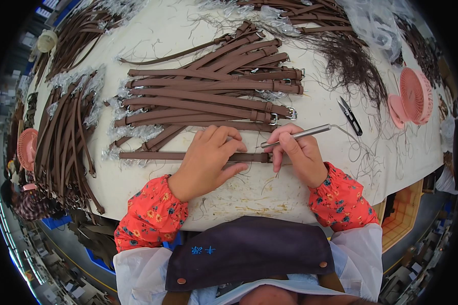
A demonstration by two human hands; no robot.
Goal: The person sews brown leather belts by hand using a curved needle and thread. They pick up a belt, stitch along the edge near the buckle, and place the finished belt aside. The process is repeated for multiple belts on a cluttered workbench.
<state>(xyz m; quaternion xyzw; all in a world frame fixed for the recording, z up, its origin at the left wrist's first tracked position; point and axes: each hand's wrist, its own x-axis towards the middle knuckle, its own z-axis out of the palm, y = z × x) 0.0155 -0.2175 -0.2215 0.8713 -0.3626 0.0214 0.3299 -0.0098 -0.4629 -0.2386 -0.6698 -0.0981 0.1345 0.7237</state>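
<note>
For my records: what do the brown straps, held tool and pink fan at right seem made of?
Brown straps: perhaps leather or imitation, smooth, dull flat bands. Held tool: likely metal, silvery with highlights. Pink fan: probably plastic, matte, evenly coloured.

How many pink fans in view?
2. One pink fan is at the right side of the table; the other pink fan is at far left, beside the brown strap pile. More could be hidden in the cluttered background.
</note>
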